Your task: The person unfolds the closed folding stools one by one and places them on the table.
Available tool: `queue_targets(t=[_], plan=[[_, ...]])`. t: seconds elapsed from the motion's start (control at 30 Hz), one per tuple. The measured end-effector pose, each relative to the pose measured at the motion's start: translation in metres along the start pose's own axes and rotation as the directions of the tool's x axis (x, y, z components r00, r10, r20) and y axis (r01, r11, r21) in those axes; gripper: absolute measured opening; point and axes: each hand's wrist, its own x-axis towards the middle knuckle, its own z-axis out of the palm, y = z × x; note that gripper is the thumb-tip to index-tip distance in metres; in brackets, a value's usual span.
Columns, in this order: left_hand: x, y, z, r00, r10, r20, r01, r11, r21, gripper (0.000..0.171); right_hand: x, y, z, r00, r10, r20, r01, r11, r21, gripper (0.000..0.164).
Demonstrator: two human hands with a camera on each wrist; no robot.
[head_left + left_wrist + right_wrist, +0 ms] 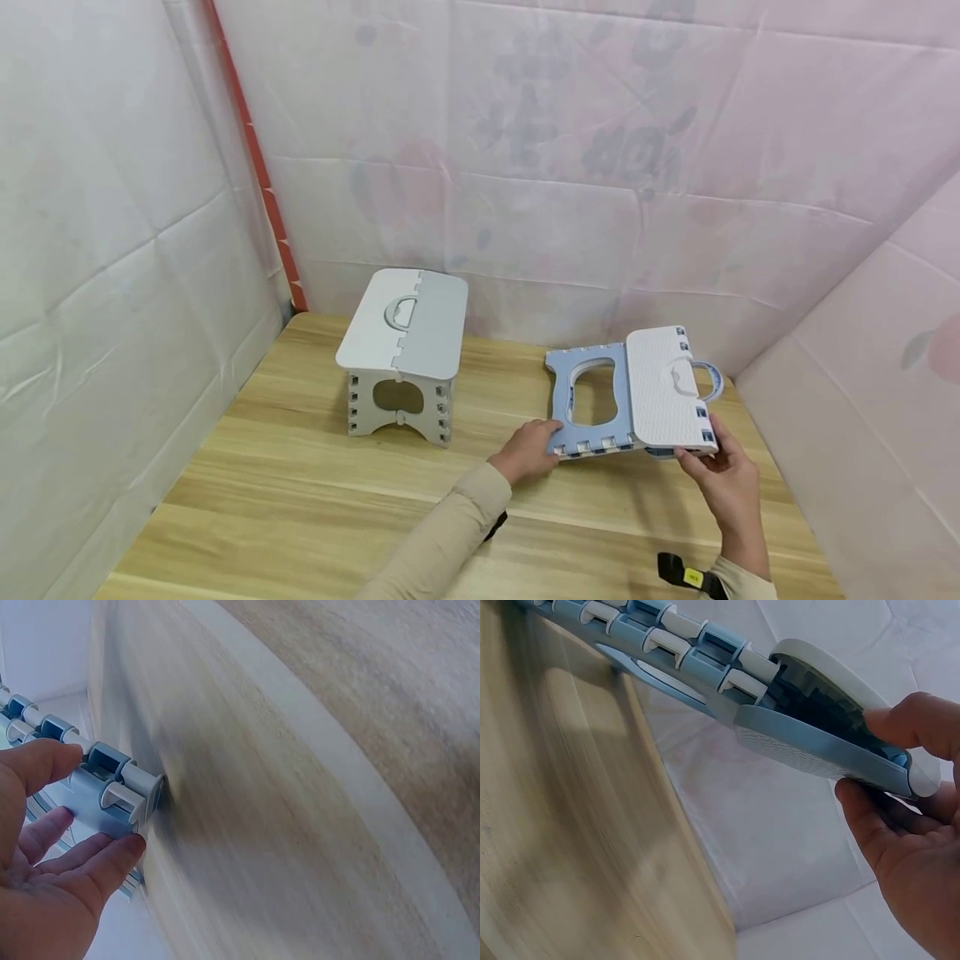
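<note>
A blue-and-white folding stool [663, 387] lies folded nearly flat at the table's right side. Its white textured seat half faces up, and a blue carry handle sticks out to the right. My left hand [528, 450] pinches the near corner of the blue leg frame [622, 392]; in the left wrist view the thumb is on one side of the hinged edge [112, 769] and the fingers on the other. At the near right corner of the seat, my right hand [727, 479] grips the edge, thumb and fingers on opposite faces [821, 750].
A white-and-grey folding stool [401, 325] stands unfolded on the wooden table [300, 492], left of my hands. Pale printed sheeting [525, 192] hangs behind the table and along both sides, with a red strip [262, 175] at the back left corner.
</note>
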Motion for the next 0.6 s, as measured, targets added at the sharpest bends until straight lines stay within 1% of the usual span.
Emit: queue_targets(t=[0.2,0.33,0.43,0.6], plan=[[0.000,0.002,0.000,1.000,-0.002,0.014,0.002,1.000,-0.004,0.058,-0.001,-0.004,0.000,0.993,-0.106,0.042,0.109,0.992,-0.070,0.073],[-0.001,0.004,-0.001,1.000,-0.008,0.018,0.008,1.000,-0.007,0.059,-0.001,-0.011,0.002,0.988,-0.146,0.052,0.152,0.978,-0.143,0.073],[-0.001,0.005,0.000,1.000,-0.010,0.014,0.010,1.000,-0.011,0.060,0.000,-0.015,0.004,0.989,-0.144,0.036,0.148,0.975,-0.166,0.073],[0.000,0.005,-0.001,1.000,-0.008,0.003,0.008,1.000,-0.030,0.061,0.002,-0.019,0.009,0.990,-0.136,-0.047,0.128,0.981,-0.143,0.069]])
